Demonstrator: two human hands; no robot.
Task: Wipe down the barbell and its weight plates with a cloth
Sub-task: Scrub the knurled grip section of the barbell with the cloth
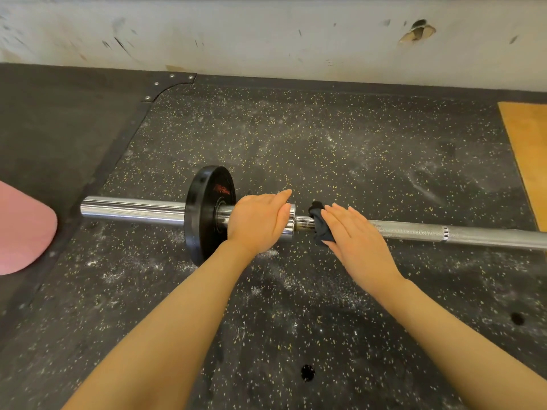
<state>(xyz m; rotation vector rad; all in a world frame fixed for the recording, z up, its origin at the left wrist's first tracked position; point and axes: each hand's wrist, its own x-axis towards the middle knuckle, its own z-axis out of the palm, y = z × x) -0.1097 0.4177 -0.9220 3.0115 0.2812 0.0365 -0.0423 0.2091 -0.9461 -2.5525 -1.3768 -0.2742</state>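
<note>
A chrome barbell (420, 233) lies across the speckled rubber floor, its sleeve end pointing left. One black weight plate (204, 214) stands upright on the sleeve. My left hand (257, 221) rests flat on the sleeve collar just right of the plate, fingers straight. My right hand (358, 241) lies over the shaft with straight fingers, pressing a dark cloth (321, 224) that wraps the bar beside the collar. Most of the cloth is hidden under that hand.
A pale scuffed wall (266, 34) runs along the back. A wooden platform edge (527, 161) is at the right, a pink rounded object (23, 229) at the left edge. Two round holes (307, 372) mark the chalk-dusted floor near me.
</note>
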